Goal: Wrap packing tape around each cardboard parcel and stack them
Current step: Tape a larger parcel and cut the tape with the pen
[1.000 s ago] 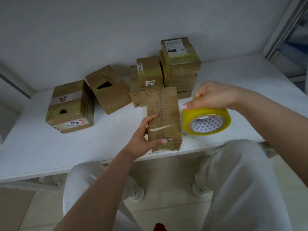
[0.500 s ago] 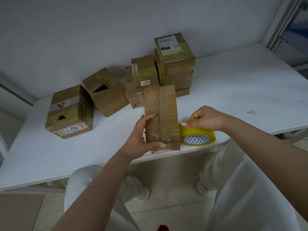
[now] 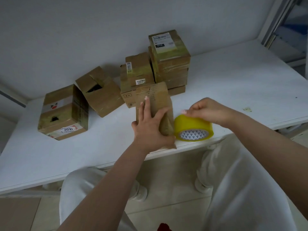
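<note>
A long brown cardboard parcel [image 3: 158, 95] lies near the front edge of the white table [image 3: 233, 84]. My left hand [image 3: 150, 124] lies flat on its top, fingers straight and pressing down, covering the parcel's near half. Right beside the parcel stands a yellow roll of packing tape [image 3: 193, 129]. My right hand [image 3: 210, 110] grips the roll from above, thumb and fingers curled over its rim. A tall stack of taped parcels [image 3: 170, 62] stands at the back by the wall.
A lower pile of two boxes [image 3: 136, 75] sits left of the tall stack. Farther left are a torn, tilted box [image 3: 100, 92] and a box labelled 2010 [image 3: 63, 112]. The wall runs close behind; my knees are under the table edge.
My left hand moved from gripping the parcel's left side to lying flat on its top. The parcel was laid down. My right hand has kept hold of the tape roll beside it.
</note>
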